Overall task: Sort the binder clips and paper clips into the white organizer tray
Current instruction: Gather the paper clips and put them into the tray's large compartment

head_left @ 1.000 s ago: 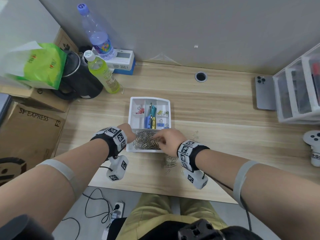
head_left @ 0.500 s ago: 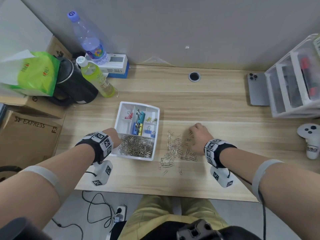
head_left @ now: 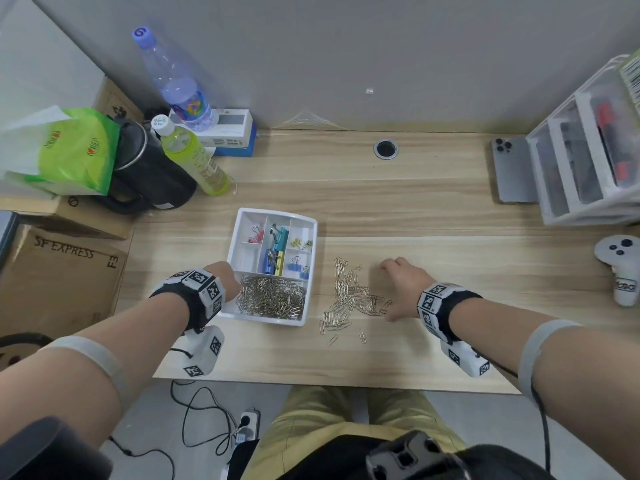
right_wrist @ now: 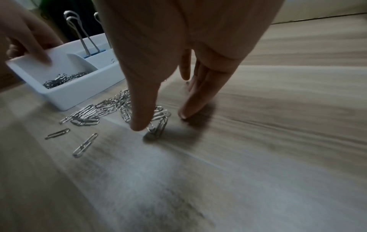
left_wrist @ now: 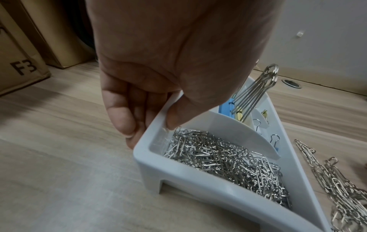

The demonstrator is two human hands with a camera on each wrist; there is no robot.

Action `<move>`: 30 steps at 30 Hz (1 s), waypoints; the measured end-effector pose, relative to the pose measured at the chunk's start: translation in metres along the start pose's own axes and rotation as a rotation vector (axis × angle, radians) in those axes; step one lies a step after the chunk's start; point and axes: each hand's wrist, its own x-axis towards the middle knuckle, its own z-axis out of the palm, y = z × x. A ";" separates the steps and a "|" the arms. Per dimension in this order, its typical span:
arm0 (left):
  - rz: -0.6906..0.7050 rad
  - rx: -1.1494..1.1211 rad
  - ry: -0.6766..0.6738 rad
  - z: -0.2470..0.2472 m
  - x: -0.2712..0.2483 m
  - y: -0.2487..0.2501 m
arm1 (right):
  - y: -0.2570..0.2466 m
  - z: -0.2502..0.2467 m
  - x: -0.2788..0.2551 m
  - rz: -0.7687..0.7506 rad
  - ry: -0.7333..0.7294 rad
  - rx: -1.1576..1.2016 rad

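The white organizer tray sits at the desk's middle left. Its near compartment holds a heap of silver paper clips, and the back compartments hold coloured binder clips. My left hand grips the tray's left wall, thumb inside and fingers outside. Loose paper clips lie in a pile on the desk just right of the tray. My right hand rests at the pile's right edge with straight fingers on the wood. In the right wrist view its thumb touches a few clips.
Two bottles, a black bag and cardboard boxes crowd the left side. A phone, a clear drawer unit and a white controller stand at the right. A cable hole is at the back.
My right hand left the tray's paper clip compartment and moved right to the loose pile on the desk. My left hand has stayed on the tray's left wall.
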 end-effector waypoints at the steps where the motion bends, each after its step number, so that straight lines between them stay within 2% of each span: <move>1: 0.001 0.003 -0.002 0.000 0.001 0.000 | 0.000 0.002 0.000 0.007 -0.017 -0.007; 5: -0.013 0.009 0.006 0.002 0.003 0.000 | -0.010 0.015 0.003 -0.044 -0.027 0.065; 10: -0.023 0.011 0.019 0.002 0.004 -0.001 | -0.031 0.026 0.007 -0.104 0.072 0.254; 14: -0.022 0.012 0.028 0.002 0.005 -0.001 | -0.038 0.025 0.004 -0.162 0.147 0.197; 16: -0.020 0.005 0.026 0.002 0.005 -0.001 | -0.043 0.029 0.000 -0.218 0.051 0.189; 18: -0.015 -0.008 0.019 0.002 0.005 -0.001 | -0.051 0.037 -0.004 -0.245 -0.142 0.246; 21: -0.006 -0.020 0.013 0.002 0.005 -0.002 | -0.068 0.048 -0.007 -0.163 -0.455 0.441; 23: -0.001 -0.021 0.014 0.003 0.005 -0.003 | -0.077 0.056 -0.006 -0.105 -0.589 0.523; 27: -0.014 -0.020 0.028 0.006 0.005 -0.004 | -0.087 0.071 0.005 -0.076 -0.634 0.596; 30: -0.019 -0.044 0.035 0.006 0.004 -0.004 | -0.091 0.073 0.011 -0.020 -0.583 0.658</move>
